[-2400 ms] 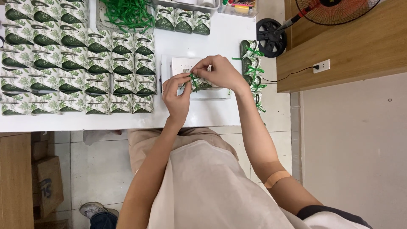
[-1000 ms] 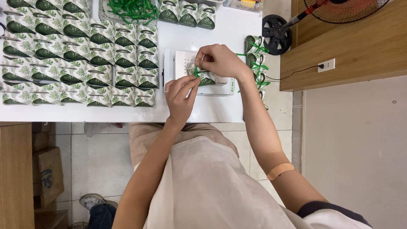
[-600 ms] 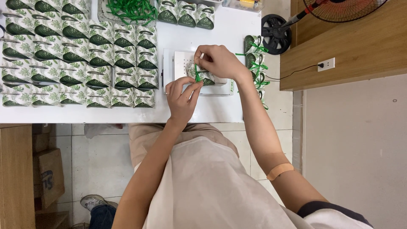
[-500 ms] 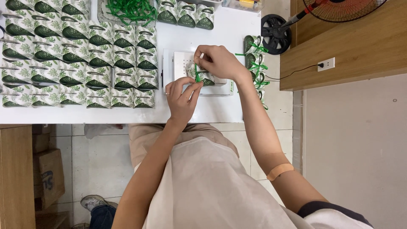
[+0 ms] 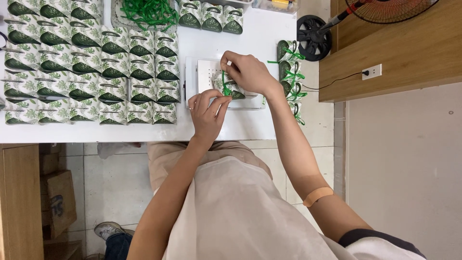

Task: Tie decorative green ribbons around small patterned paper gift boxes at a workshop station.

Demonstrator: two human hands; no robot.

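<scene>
A small leaf-printed gift box point(image 5: 234, 90) lies on a flat white block point(image 5: 204, 79) on the white table point(image 5: 262, 33). A green ribbon point(image 5: 224, 84) runs across the box. My right hand point(image 5: 245, 72) rests over the box and pinches the ribbon's upper end. My left hand point(image 5: 208, 111) sits just below and pinches the lower end between thumb and fingers. The hands hide most of the box.
Rows of several matching leaf-printed boxes point(image 5: 91, 72) fill the table's left side. A heap of green ribbons point(image 5: 149, 12) lies in a tray at the back. Boxes tied with ribbon point(image 5: 288, 72) stand along the right edge. A fan base point(image 5: 313, 36) and wooden counter point(image 5: 409, 48) are to the right.
My left hand has drawn down and apart from my right hand, pulling the green ribbon taut over the box. The right hand stays on the box.
</scene>
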